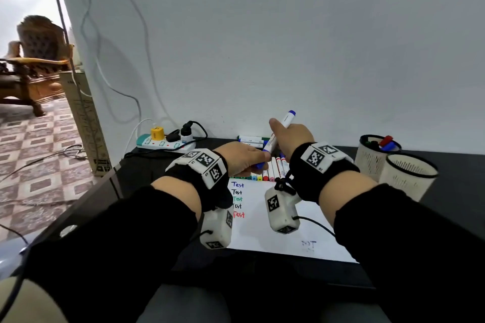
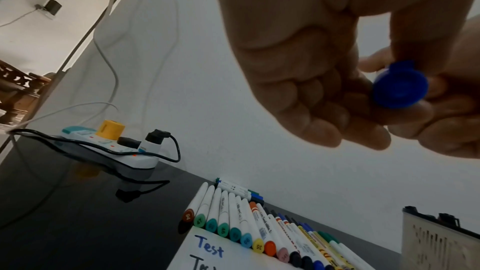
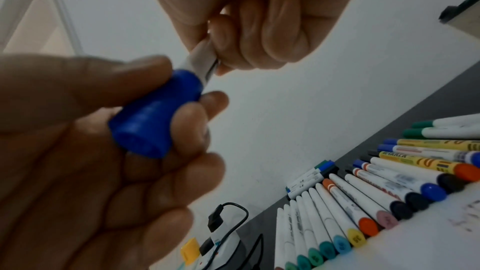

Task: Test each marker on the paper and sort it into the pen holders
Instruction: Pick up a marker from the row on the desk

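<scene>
You are gripping the marker in your right hand and pinching its cap with your left hand; a sudden jerk risks inking your fingers.

Home room w/ a makeshift desk setup. Black desk is pushed against a plain white wall. Power strip sits at desk's far left corner, cables trailing up the wall. Left of the wall, an opening shows a carved wooden armchair on a patterned rug, w/ a cardboard box leaning at the wall edge.
</scene>
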A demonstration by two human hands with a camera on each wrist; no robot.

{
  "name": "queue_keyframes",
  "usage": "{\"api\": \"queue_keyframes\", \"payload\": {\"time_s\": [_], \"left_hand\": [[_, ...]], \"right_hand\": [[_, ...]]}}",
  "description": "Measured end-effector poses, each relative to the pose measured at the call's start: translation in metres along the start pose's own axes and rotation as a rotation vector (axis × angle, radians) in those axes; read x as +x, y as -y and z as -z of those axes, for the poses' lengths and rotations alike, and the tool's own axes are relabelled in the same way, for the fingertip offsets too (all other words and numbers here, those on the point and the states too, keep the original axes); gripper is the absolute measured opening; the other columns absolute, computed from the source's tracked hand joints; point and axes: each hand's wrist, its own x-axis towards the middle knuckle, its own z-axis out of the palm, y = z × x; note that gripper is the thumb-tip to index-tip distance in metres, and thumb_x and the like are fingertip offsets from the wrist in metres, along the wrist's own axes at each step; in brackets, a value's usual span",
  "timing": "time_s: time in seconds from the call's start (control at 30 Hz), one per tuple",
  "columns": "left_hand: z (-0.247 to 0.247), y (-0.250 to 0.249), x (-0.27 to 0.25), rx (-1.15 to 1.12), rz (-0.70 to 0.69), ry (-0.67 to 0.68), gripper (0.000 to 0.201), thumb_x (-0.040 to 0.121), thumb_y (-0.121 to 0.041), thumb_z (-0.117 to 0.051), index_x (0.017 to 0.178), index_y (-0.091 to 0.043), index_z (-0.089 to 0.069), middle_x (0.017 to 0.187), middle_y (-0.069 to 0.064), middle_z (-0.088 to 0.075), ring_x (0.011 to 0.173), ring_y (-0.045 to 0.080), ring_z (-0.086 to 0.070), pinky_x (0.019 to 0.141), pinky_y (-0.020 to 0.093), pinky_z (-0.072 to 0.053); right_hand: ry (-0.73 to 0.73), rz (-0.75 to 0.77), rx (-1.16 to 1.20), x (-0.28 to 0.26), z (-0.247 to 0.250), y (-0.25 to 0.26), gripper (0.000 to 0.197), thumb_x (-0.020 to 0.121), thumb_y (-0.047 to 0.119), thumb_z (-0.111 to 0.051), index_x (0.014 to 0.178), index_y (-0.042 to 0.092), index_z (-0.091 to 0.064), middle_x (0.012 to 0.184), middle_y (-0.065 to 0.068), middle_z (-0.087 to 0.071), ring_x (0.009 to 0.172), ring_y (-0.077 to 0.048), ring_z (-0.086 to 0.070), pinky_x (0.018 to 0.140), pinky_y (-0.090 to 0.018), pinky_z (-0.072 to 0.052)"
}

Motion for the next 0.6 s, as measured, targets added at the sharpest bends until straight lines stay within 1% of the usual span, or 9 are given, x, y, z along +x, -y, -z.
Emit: {"api": "queue_keyframes", "payload": {"time_s": [0.07,0.2,0.27,0.3,0.33,0.43,0.5,0.57,0.6], "left_hand": [[-0.002,-0.004,-0.004,-0.006,-0.016,0.009,0.018,0.091,-0.034,-0.056,0.084,-0.019,-0.062,0.074,-0.009,-0.065,0.073,0.003,-0.06,0.074,0.018,-0.046],[-0.005,-0.01,-0.011,0.045,-0.05,0.027,0.026,0.093,-0.033,-0.054,0.074,-0.017,-0.062,0.071,-0.002,-0.063,0.078,0.013,-0.06,0.076,0.022,-0.048],[-0.008,-0.012,-0.013,0.021,-0.051,0.045,0.024,0.096,-0.028,-0.048,0.079,-0.018,-0.061,0.071,-0.002,-0.06,0.078,0.014,-0.062,0.085,0.027,-0.051],[-0.01,-0.013,-0.015,0.01,-0.053,0.057,0.023,0.098,-0.027,-0.045,0.082,-0.018,-0.059,0.072,-0.001,-0.058,0.077,0.014,-0.062,0.091,0.031,-0.049],[-0.012,-0.015,-0.017,0.012,-0.054,0.065,0.024,0.099,-0.026,-0.041,0.084,-0.018,-0.058,0.072,0.0,-0.055,0.077,0.015,-0.061,0.093,0.033,-0.047],[-0.016,-0.02,-0.018,0.062,-0.062,0.073,0.029,0.102,-0.027,-0.03,0.089,-0.015,-0.053,0.069,0.0,-0.052,0.074,0.016,-0.06,0.085,0.03,-0.046],[-0.017,-0.024,-0.019,0.107,-0.062,0.076,0.032,0.103,-0.028,-0.026,0.093,-0.012,-0.052,0.064,-0.002,-0.053,0.071,0.015,-0.061,0.082,0.029,-0.046],[-0.015,-0.026,-0.019,0.053,-0.049,0.093,0.037,0.104,-0.028,-0.023,0.087,-0.012,-0.053,0.054,-0.004,-0.053,0.062,0.012,-0.062,0.076,0.025,-0.047],[-0.014,-0.027,-0.02,0.012,-0.047,0.1,0.039,0.104,-0.027,-0.022,0.084,-0.012,-0.053,0.053,-0.003,-0.052,0.057,0.01,-0.062,0.072,0.023,-0.048]], "right_hand": [[-0.028,-0.033,0.024,-0.004,0.001,0.0,0.044,0.096,0.041,-0.04,0.064,0.011,-0.045,0.06,-0.004,-0.048,0.051,-0.018,-0.043,0.049,-0.027,-0.031],[-0.046,-0.047,0.053,-0.012,0.003,0.001,0.038,0.095,0.031,-0.038,0.065,0.01,-0.046,0.063,-0.005,-0.051,0.053,-0.02,-0.045,0.051,-0.029,-0.032],[-0.025,-0.034,0.029,-0.013,0.006,0.001,0.038,0.096,0.03,-0.037,0.066,0.009,-0.047,0.063,-0.005,-0.05,0.058,-0.023,-0.047,0.051,-0.029,-0.031],[-0.016,-0.024,0.018,-0.013,0.007,0.001,0.039,0.097,0.031,-0.036,0.067,0.008,-0.047,0.063,-0.006,-0.049,0.06,-0.025,-0.047,0.051,-0.029,-0.031],[-0.009,-0.011,0.012,-0.014,0.009,0.001,0.04,0.097,0.031,-0.036,0.068,0.007,-0.048,0.062,-0.006,-0.048,0.06,-0.025,-0.047,0.051,-0.029,-0.031],[-0.003,0.017,0.037,-0.015,0.013,0.001,0.04,0.097,0.031,-0.036,0.066,0.008,-0.048,0.061,-0.006,-0.049,0.053,-0.021,-0.044,0.051,-0.029,-0.033],[0.0,0.017,0.065,-0.016,0.014,0.001,0.038,0.097,0.031,-0.036,0.072,0.006,-0.052,0.061,-0.006,-0.05,0.052,-0.021,-0.045,0.052,-0.029,-0.034],[0.01,0.013,0.127,-0.016,0.017,0.001,0.038,0.097,0.031,-0.037,0.071,0.008,-0.053,0.061,-0.007,-0.051,0.052,-0.021,-0.046,0.053,-0.029,-0.037],[0.017,0.017,0.16,-0.017,0.018,0.002,0.038,0.097,0.03,-0.037,0.068,0.011,-0.053,0.06,-0.007,-0.051,0.052,-0.021,-0.047,0.054,-0.029,-0.038]]}}
